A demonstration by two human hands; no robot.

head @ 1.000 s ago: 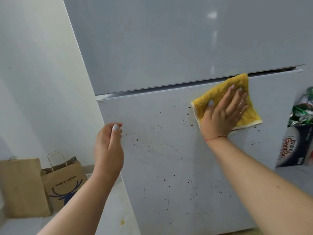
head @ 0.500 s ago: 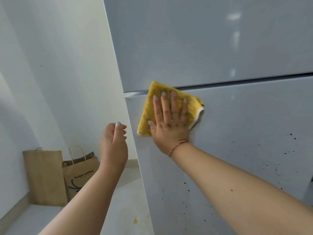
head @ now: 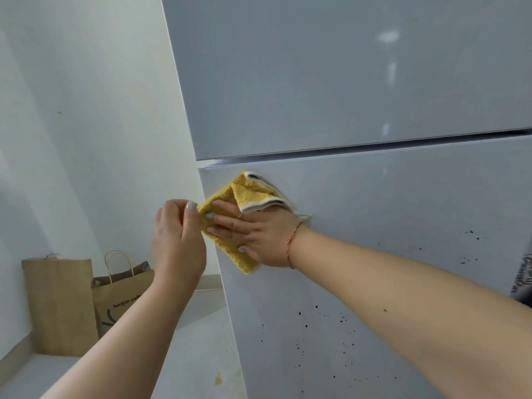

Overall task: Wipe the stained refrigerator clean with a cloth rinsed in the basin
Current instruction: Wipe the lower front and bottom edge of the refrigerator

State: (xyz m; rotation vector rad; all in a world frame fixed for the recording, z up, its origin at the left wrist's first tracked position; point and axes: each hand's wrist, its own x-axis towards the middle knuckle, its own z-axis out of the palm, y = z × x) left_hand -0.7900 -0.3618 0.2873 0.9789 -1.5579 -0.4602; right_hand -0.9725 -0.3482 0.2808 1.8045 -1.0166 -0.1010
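The grey refrigerator's lower door [head: 374, 211] is speckled with dark stains [head: 342, 319] at its lower middle and right. A yellow cloth [head: 250, 191] with a white edge lies against the door's upper left corner, just under the gap to the upper door [head: 316, 82]. My right hand [head: 259, 234] presses it flat with straight fingers pointing left, and the cloth's top is folded over the back of that hand. My left hand [head: 178, 234] is raised beside the door's left edge with curled fingers. Its thumb is at the cloth's left corner; whether it pinches the corner is unclear.
Left of the refrigerator is a white wall. Two brown paper bags [head: 60, 306] [head: 121, 300] stand on the floor against it. A small yellow spot [head: 218, 378] marks the floor near the door's foot. A dark printed package [head: 522, 280] shows at the right edge.
My right hand slid the cloth from the right of the lower door to its upper left corner and turned to point left. The cloth's top folded over. My left hand now meets the cloth.
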